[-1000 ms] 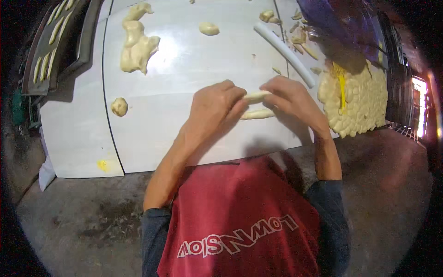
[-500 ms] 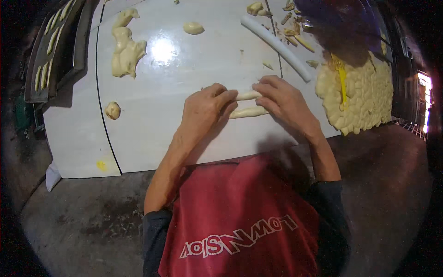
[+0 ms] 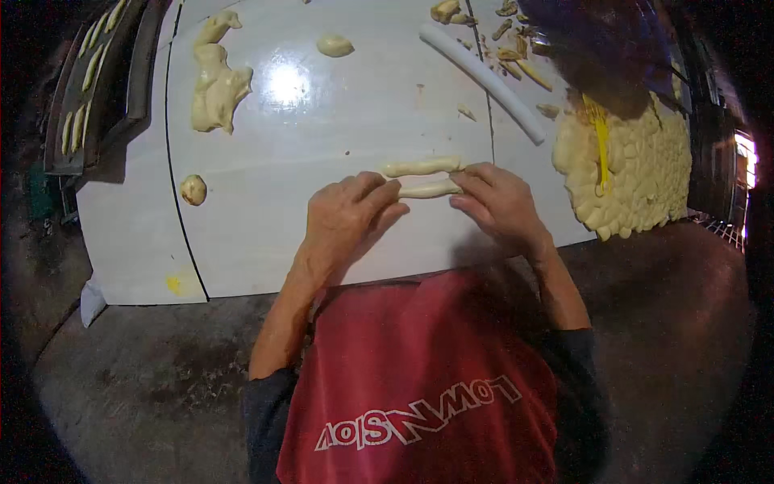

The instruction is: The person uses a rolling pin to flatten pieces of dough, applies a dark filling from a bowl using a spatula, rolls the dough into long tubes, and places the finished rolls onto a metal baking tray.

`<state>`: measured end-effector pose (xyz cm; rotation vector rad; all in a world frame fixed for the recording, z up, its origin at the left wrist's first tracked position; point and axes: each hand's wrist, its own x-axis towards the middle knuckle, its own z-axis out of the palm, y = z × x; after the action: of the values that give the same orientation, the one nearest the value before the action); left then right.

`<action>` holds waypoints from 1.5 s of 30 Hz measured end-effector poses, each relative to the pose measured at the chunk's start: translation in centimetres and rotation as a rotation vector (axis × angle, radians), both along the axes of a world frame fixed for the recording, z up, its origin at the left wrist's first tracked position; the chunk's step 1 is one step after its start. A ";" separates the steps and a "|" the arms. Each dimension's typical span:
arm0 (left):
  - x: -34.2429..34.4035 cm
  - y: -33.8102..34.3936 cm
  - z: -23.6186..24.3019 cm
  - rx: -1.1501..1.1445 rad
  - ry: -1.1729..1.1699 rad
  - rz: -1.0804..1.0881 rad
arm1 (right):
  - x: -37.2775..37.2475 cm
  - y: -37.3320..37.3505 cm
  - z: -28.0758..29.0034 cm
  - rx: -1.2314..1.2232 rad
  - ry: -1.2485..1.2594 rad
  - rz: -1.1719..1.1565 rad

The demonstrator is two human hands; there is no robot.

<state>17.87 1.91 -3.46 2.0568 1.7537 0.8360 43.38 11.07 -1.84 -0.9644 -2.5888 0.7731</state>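
Both hands work at a short pale dough rope (image 3: 426,189) lying crosswise on the white board (image 3: 282,226). My left hand (image 3: 347,211) has its fingers closed on the rope's left end. My right hand (image 3: 496,206) holds the right end between curled fingers and thumb. A second dough rope (image 3: 421,166) lies just beyond, parallel to the first, beside my fingertips.
Far left, metal trays (image 3: 118,97) carry several dough strips. On the board are a lumpy dough mass (image 3: 219,93), small lumps (image 3: 193,189), a long white tube (image 3: 484,81) and several scraps (image 3: 532,73). At right, a spread of dough pieces (image 3: 629,169) bears a yellow plastic tool (image 3: 602,145).
My hands have left the farther rope, which now lies free, and have shifted down toward me onto the nearer rope, closing on its ends.
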 end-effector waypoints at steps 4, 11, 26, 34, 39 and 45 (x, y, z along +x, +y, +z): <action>0.3 0.4 -0.1 0.015 0.012 -0.045 | -0.2 0.2 0.0 0.040 -0.017 0.029; -0.5 1.2 0.2 0.035 -0.041 -0.001 | -0.6 0.9 -0.2 0.034 0.014 -0.009; -1.2 2.3 1.2 -0.049 -0.069 -0.103 | -1.1 1.1 -0.1 0.165 -0.069 0.090; -0.2 1.4 0.5 -0.027 -0.133 -0.090 | -0.8 -0.2 -1.2 0.128 -0.060 0.055; -0.7 1.2 2.0 0.045 -0.046 -0.098 | -0.9 0.8 0.4 0.154 0.088 0.075; -1.2 0.9 0.4 0.046 0.005 -0.141 | -0.7 0.9 -0.6 0.189 -0.050 0.201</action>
<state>16.67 2.82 -3.02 2.1844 1.5841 0.8366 42.69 11.94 -2.42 -0.6854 -2.7726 0.5423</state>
